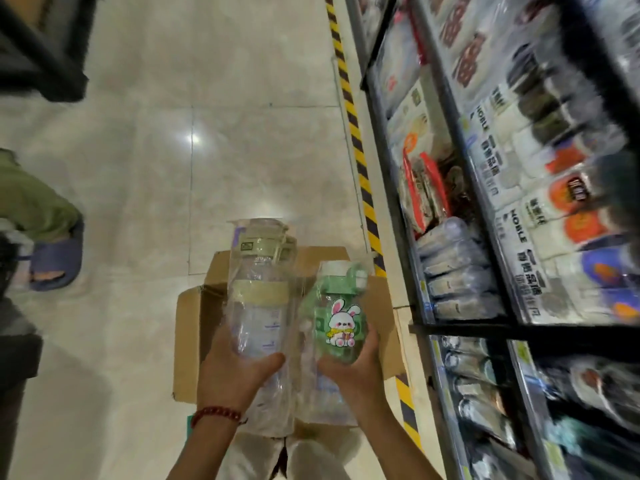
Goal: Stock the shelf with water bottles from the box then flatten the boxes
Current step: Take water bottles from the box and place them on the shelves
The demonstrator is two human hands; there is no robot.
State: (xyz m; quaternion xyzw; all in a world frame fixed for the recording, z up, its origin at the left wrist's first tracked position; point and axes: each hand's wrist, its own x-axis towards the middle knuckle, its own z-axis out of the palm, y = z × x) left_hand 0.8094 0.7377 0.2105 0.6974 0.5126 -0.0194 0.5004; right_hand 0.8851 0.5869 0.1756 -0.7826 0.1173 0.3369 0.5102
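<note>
Now gripping 2 wrapped bottles above the open cardboard box on the floor: left hand curled round the tall clear bottle, right hand round the green rabbit bottle. Just beside the stocked shelf at right.

You stand on a glossy, pale tiled floor with thin grout lines and a bright light reflection. An open cardboard box sits directly on it, flaps spread, just left of a yellow-and-black hazard stripe that runs along the foot of the shelf unit. The black-framed shelves carry packaged goods in rows, blurred. At the left, another person's foot in a blue slipper rests on the tiles, well apart from the box.
</note>
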